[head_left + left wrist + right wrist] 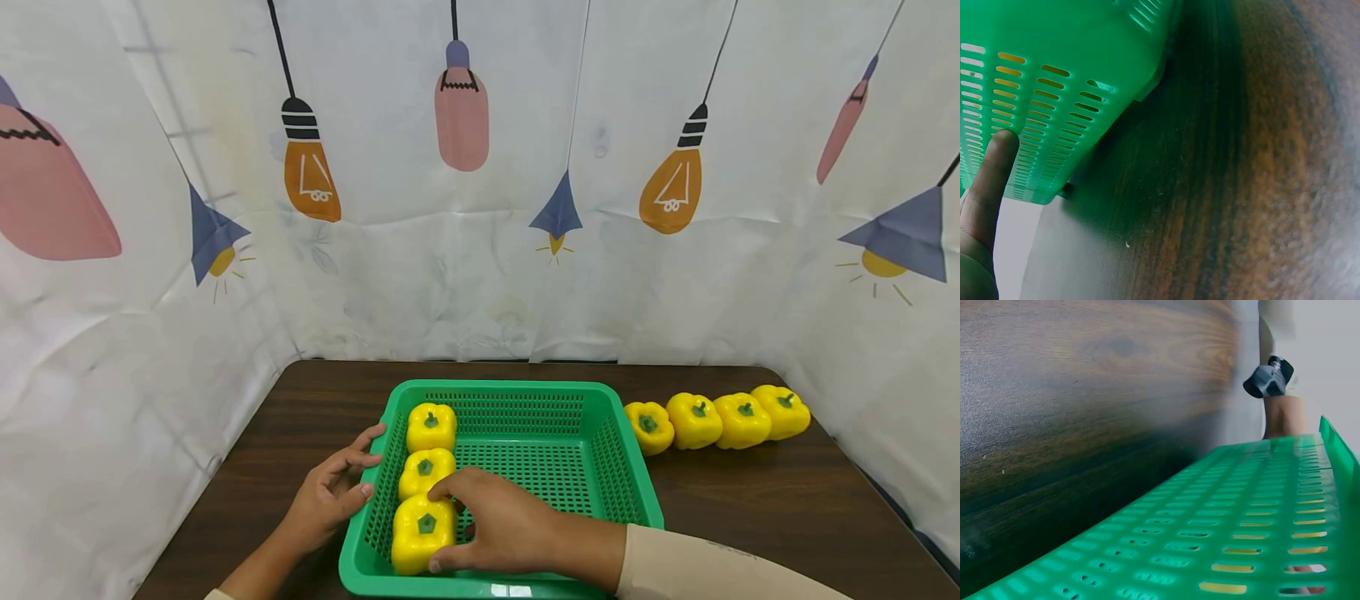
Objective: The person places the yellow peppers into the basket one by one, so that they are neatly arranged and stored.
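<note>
A green perforated plastic basket (525, 588) stands on the table. Along its left side, three yellow bell peppers line up: a far one (431, 427), a middle one (424, 472) and a near one (422, 533). My right hand (504, 521) holds the near pepper from its right side, thumb and index finger curved about it. Beside the basket's left wall is my left hand (327, 493), its fingers extended against the outside. One straight finger (988, 181) meets the slotted wall in the left wrist view. The right wrist view shows the basket's outer wall (1210, 512), and the right hand is mostly hidden there.
Right of the basket, several yellow bell peppers (742, 421) form a row on the dark wooden table (780, 492). The nearest of them sits close to the basket's right rim. A white curtain (390, 275) printed with lamps hangs behind and at both sides.
</note>
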A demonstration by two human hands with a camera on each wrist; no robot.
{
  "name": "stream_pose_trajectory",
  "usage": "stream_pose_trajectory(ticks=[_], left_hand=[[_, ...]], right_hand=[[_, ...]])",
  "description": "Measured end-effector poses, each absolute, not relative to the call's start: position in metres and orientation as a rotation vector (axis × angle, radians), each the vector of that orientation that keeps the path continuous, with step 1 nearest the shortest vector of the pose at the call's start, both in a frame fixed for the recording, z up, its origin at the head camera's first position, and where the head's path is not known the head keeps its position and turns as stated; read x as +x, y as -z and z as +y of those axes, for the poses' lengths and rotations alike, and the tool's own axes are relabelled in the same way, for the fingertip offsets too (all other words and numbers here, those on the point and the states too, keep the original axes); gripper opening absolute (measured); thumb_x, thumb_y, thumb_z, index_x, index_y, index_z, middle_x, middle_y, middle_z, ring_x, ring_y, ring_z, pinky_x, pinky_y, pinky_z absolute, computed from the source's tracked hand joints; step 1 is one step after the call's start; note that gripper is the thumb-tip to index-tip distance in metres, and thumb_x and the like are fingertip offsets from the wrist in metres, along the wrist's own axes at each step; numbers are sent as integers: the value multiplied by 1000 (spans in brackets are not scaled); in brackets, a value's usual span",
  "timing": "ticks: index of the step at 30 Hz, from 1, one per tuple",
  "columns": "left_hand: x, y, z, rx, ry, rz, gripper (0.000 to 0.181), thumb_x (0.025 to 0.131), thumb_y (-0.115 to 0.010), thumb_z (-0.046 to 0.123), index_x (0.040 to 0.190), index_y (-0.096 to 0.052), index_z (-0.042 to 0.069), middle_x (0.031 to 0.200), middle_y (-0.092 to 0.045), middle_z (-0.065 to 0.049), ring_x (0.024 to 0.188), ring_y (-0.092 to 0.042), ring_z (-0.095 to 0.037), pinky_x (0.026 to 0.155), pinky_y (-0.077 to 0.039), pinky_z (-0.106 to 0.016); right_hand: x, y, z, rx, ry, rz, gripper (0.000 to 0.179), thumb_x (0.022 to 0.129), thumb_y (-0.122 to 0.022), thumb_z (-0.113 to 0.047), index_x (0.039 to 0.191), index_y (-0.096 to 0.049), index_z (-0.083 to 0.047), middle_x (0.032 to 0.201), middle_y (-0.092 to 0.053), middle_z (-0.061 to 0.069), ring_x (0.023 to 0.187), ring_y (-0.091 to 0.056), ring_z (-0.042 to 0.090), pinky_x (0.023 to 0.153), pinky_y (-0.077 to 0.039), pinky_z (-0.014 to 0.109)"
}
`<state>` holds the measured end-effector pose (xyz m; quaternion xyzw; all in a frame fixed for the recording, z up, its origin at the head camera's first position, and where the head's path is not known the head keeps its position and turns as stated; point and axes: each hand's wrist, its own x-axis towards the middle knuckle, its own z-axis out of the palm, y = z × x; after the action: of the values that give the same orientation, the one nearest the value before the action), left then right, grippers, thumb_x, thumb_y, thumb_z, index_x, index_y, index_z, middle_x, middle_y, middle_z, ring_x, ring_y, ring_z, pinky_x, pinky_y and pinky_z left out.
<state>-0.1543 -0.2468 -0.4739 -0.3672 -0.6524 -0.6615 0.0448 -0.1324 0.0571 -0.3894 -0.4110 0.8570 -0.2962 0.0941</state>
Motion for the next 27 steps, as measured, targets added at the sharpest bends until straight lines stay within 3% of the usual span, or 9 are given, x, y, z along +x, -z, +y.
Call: stream_pose_trajectory(ticks=[27], left_hand=[[-154,475,-248,-1105,2039,-2015,36,93,-47,-21,128,-52,-14,163,-32,-18,152,-26,-15,114,-32,-24]], right_hand=[[-130,396,47,-1176,844,2601,60,83,-83,-53,129,-62,-20,119,-53,-9,98,-52,0,82,-49,17]])
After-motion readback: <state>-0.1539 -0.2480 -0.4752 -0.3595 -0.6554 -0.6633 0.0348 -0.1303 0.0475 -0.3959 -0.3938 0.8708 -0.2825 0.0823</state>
